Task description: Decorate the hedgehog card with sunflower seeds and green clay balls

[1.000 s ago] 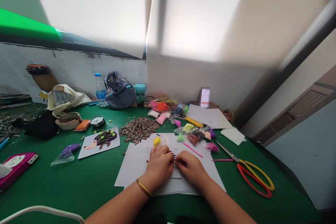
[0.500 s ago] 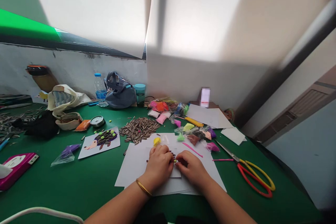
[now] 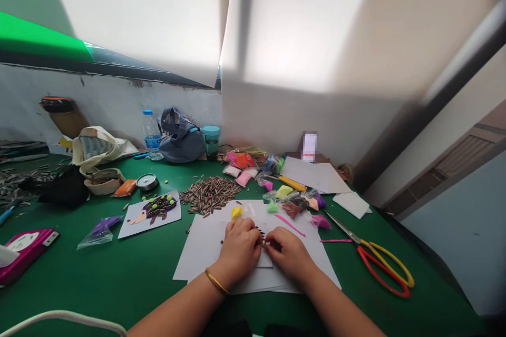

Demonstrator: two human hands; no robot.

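Note:
My left hand (image 3: pixel 242 245) rests on a small white card (image 3: pixel 265 260), its fingers curled and closed; what they hold, if anything, is hidden. My right hand (image 3: pixel 290 250) pinches thumb and forefinger at a tiny yellow-green clay ball (image 3: pixel 264 243), right beside the left thumb. Dark sunflower seeds (image 3: pixel 261 233) show on the card just past the fingers, and most of the card is covered by my left hand. A yellow clay lump (image 3: pixel 236 212) lies just beyond the left fingertips. Larger white paper sheets (image 3: pixel 197 258) lie underneath.
A pile of sunflower seeds (image 3: pixel 210 195) sits beyond the paper. Left of it lies a hedgehog picture card (image 3: pixel 152 213). Bagged coloured clay (image 3: pixel 290 209) spreads beyond my right hand. Open scissors (image 3: pixel 367 253) lie at right. A blue bag (image 3: pixel 182 139) stands by the wall.
The right fingertips have closed in slightly on the small yellow-green ball, which shows a little less. Otherwise both hands stay in place.

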